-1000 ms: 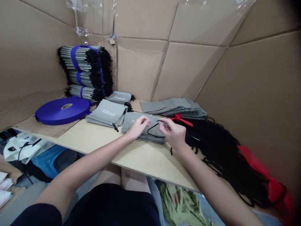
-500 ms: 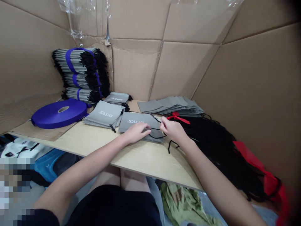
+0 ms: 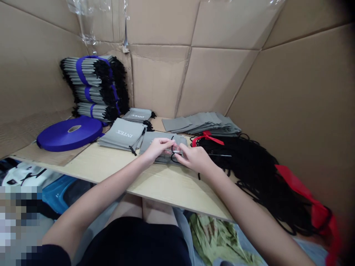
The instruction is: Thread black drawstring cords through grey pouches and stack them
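My left hand [image 3: 158, 148] pinches a black cord [image 3: 172, 143] between thumb and fingertips, over a stack of grey pouches [image 3: 151, 137]. Close beside it, my right hand [image 3: 195, 157] has its fingers bent round a thin metal rod [image 3: 222, 155], whose end sticks out behind the hand. Fingers hide part of the rod and cord. To the left lies another pile of grey pouches [image 3: 122, 135] printed INTEX, with a knotted black cord end at its corner.
A purple ribbon roll [image 3: 52, 135] lies at left, before bundled pouches [image 3: 88, 94] strapped in purple. Flat grey pieces [image 3: 202, 123] lie at the back. Black cords [image 3: 257, 177] with red ties [image 3: 296, 188] spread at right. Cardboard walls [image 3: 161, 77] enclose the table [image 3: 172, 188].
My right hand has moved left to meet my left hand, which has lifted slightly and now pinches the black cord. The cord loop between them has shortened.
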A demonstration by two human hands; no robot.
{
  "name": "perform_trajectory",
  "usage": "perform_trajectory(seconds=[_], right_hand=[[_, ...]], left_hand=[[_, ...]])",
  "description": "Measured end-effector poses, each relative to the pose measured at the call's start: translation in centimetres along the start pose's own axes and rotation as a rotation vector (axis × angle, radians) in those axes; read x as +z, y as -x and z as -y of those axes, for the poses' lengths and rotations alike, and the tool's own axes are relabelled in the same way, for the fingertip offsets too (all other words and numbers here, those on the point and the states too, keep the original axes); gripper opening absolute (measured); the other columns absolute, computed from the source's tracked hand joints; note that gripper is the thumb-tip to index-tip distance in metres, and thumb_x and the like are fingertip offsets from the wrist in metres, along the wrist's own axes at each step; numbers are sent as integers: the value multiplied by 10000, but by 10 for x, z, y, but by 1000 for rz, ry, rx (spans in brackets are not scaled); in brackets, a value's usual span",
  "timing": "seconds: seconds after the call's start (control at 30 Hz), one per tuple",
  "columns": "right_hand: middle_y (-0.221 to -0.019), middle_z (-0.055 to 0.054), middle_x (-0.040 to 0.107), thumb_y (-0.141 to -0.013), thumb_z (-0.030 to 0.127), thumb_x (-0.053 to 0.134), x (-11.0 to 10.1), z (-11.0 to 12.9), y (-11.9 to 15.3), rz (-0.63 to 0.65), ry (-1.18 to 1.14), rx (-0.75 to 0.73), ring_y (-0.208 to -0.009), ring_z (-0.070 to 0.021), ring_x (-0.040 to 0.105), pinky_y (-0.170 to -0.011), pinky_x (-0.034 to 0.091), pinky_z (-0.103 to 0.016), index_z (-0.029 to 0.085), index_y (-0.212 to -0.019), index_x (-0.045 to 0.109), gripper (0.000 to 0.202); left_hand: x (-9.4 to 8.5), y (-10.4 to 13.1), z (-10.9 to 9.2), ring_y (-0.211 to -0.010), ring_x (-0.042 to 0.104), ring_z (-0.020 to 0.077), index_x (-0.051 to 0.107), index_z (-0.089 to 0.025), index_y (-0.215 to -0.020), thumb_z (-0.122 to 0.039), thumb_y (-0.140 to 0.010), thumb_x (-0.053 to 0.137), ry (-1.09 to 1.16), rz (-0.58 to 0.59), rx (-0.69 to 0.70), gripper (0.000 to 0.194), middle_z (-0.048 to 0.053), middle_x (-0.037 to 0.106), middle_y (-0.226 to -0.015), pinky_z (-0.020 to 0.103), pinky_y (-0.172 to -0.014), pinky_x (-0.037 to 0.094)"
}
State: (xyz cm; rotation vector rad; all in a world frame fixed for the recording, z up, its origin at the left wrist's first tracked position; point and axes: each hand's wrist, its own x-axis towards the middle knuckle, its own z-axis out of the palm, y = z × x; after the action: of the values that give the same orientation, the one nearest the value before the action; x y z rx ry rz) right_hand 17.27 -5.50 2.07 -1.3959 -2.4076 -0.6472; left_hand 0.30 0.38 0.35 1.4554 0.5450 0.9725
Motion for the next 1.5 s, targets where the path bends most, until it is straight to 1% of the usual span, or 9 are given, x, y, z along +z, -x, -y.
perform_trajectory(seconds=[0.17, 0.43, 0.53, 0.67, 0.9, 1.07, 1.17, 1.33, 1.5], right_hand=[[-715, -16, 703, -875, 430, 427, 3, 7, 2, -155, 2, -58, -525, -116, 577, -485, 256, -222, 219, -1200, 531, 402], [-762, 7, 718, -897, 258, 409, 11, 2, 4, -242, -84, -207, -560, -81, 580, -522, 321, -199, 250, -1103, 631, 303], [-784, -5, 721, -886, 251, 406, 9, 1, 3, -215, -97, -122, -584, -90, 597, -542, 340, -200, 237, -1096, 636, 312], [-837, -7, 721, -861, 255, 441, 5, -4, 2, -163, -75, 111, -652, -116, 627, -572, 350, -205, 261, -1094, 632, 301], [-714, -28, 694, -850, 312, 418, -4, -2, -2, -77, -47, 400, -627, -170, 616, -536, 312, -231, 237, -1018, 623, 276], [-589, -8, 601, -835, 295, 388, -18, 11, -3, 10, -194, 377, -534, -140, 520, -501, 265, -222, 199, -705, 585, 254], [-539, 0, 549, -841, 428, 392, -23, 15, -4, 37, -261, 375, -488, -124, 455, -477, 239, -221, 194, -595, 517, 362], [-530, -7, 553, -821, 587, 374, -22, 19, -4, 49, -232, 421, -477, -120, 444, -467, 218, -224, 192, -569, 499, 485], [-638, -48, 641, -898, 506, 289, -19, 18, -2, 94, -124, 214, -560, -141, 549, -495, 238, -229, 181, -715, 584, 476]], left_hand=[[7, 0, 4, -568, 444, 88, 565, -111, -615, -450, -671, 641, -103, -3, 22, 352, -22, 506, -589, 200, -544, 344], [10, 2, 7, -537, 344, 73, 429, -138, -524, -407, -711, 596, -215, 94, 78, 367, -54, 379, -535, 200, -529, 267], [7, 1, 6, -622, 433, 102, 516, -137, -650, -429, -777, 516, -202, 81, 68, 319, -24, 467, -635, 202, -563, 318], [5, 3, 1, -801, 505, 142, 515, -181, -931, -436, -873, 352, -193, -89, 119, 309, 8, 548, -809, 220, -635, 383], [15, 14, -4, -807, 461, 166, 559, -164, -713, -377, -909, 342, -686, 74, 339, 362, 6, 551, -691, 271, -769, 353], [15, 13, 0, -786, 461, 165, 547, -161, -656, -350, -916, 332, -709, 97, 378, 386, 17, 538, -678, 278, -765, 367], [13, 12, 2, -778, 462, 169, 551, -154, -633, -322, -907, 358, -737, 95, 410, 375, 27, 513, -686, 280, -742, 381], [13, 12, 1, -868, 459, 194, 655, -162, -793, -299, -888, 410, -868, 199, 429, 296, 55, 566, -754, 291, -786, 388], [11, 14, -6, -995, 432, 208, 654, -223, -1011, -326, -902, 393, -962, 301, 431, 302, 57, 631, -935, 301, -886, 359]])
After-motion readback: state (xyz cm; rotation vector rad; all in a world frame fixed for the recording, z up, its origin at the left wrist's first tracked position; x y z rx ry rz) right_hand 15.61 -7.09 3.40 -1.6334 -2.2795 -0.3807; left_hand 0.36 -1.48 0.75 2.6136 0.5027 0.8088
